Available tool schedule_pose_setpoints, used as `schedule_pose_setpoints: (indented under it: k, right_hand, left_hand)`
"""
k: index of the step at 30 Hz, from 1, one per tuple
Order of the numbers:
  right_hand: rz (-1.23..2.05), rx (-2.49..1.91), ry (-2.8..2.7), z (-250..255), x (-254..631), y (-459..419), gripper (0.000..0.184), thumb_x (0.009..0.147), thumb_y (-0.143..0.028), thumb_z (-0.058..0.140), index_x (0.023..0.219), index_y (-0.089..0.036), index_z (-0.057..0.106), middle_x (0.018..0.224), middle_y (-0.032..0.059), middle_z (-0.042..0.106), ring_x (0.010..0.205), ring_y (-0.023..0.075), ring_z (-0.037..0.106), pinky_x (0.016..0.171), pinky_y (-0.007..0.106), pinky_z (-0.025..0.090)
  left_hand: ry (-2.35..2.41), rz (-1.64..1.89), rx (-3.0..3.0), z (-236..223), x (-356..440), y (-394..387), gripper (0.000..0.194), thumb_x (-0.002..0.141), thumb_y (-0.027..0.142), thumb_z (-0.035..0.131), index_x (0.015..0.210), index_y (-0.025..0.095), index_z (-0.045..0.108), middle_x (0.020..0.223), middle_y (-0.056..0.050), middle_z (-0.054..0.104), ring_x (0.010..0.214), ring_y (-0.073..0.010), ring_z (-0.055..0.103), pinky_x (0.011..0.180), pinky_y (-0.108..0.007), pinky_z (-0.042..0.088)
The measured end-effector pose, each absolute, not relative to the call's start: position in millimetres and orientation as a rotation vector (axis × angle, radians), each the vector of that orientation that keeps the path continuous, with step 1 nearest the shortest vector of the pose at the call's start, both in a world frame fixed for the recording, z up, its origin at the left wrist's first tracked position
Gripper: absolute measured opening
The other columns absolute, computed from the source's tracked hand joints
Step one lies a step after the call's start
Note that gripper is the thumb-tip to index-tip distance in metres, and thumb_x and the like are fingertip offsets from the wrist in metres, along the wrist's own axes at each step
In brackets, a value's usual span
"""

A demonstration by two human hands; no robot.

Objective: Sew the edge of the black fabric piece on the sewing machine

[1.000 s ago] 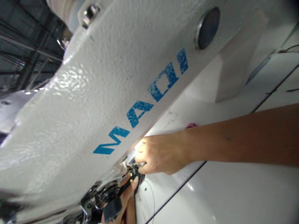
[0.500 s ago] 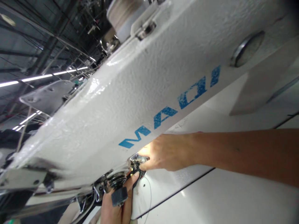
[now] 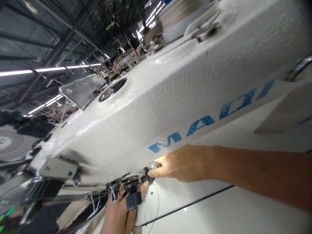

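Note:
A white sewing machine arm [image 3: 170,97] with blue lettering fills most of the view, seen from very close and tilted. My right hand [image 3: 185,164] reaches in from the right under the arm, its fingertips pinched together at the needle area [image 3: 147,171], which is brightly lit. My left hand [image 3: 119,214] comes up from the bottom edge, fingers pressed together and touching the same spot, partly behind a black ribbed knob [image 3: 133,200]. What either hand pinches is too small to make out. A thin thread [image 3: 157,203] hangs down over the bed.
The white machine table [image 3: 231,214] with a dark seam runs under my right forearm. A metal plate [image 3: 80,89] juts out behind the machine head. A fan [image 3: 9,143] stands at the left, and ceiling light strips and other workstations lie far behind.
The view has swung upward and left, showing more of the machine's top and the hall behind. Both hands have stayed at the needle area, and the left hand shows more from below.

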State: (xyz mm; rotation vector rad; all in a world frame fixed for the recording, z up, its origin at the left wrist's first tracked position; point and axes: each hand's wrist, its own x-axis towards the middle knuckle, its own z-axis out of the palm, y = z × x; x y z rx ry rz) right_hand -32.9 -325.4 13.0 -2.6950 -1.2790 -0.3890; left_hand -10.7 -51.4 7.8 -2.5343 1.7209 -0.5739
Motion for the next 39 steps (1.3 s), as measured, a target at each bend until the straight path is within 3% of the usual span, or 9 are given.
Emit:
schedule_pose_setpoints:
  k: [4,9,19,26,39]
  right_hand:
    - [-0.361,-2.702,-1.274,15,-33,-326,0.022,0.08,-0.003,0.052,0.09,-0.019,0.064,0.066,-0.0019,0.046,0.042,0.0112,0.025,0.042,0.03,0.014]
    - [-0.425,-2.727,-1.31,18,-33,-325,0.015,0.082,-0.006,0.055,0.086,-0.018,0.063,0.068,-0.0012,0.047,0.044,0.0126,0.025,0.041,0.03,0.015]
    - [-0.579,-2.739,-1.371,21,-34,-321,0.011,0.083,-0.008,0.058,0.082,-0.017,0.064,0.069,-0.0003,0.052,0.045,0.0142,0.029,0.044,0.031,0.026]
    - [-0.536,-2.758,-1.385,20,-35,-322,0.01,0.085,-0.011,0.06,0.083,-0.018,0.066,0.07,-0.0004,0.053,0.047,0.0141,0.033,0.048,0.031,0.03]
    - [-0.645,-2.712,-1.348,13,-35,-320,0.011,0.082,-0.008,0.058,0.079,-0.018,0.063,0.072,0.0016,0.051,0.051,0.0165,0.035,0.044,0.032,0.021]
  left_hand:
    - [1.729,-0.601,-2.564,8,-11,-57,0.031,0.083,0.008,0.045,0.108,0.02,0.06,0.122,-0.01,0.057,0.117,-0.0223,0.053,0.09,-0.029,0.051]
    - [1.758,-0.609,-2.639,9,-10,-60,0.035,0.082,0.009,0.046,0.111,0.022,0.061,0.108,-0.007,0.065,0.105,-0.0202,0.062,0.08,-0.025,0.054]
    - [1.761,-0.561,-2.65,2,-7,-50,0.033,0.086,0.011,0.047,0.112,0.023,0.062,0.111,-0.006,0.066,0.103,-0.0185,0.063,0.085,-0.024,0.052]
    - [1.751,-0.55,-2.631,7,-9,-52,0.035,0.084,0.006,0.043,0.109,0.022,0.062,0.104,-0.006,0.069,0.093,-0.0178,0.068,0.072,-0.022,0.057]
    - [1.809,-0.511,-2.712,9,-7,-61,0.033,0.083,0.005,0.046,0.108,0.021,0.062,0.109,-0.007,0.066,0.099,-0.0179,0.065,0.082,-0.024,0.055]
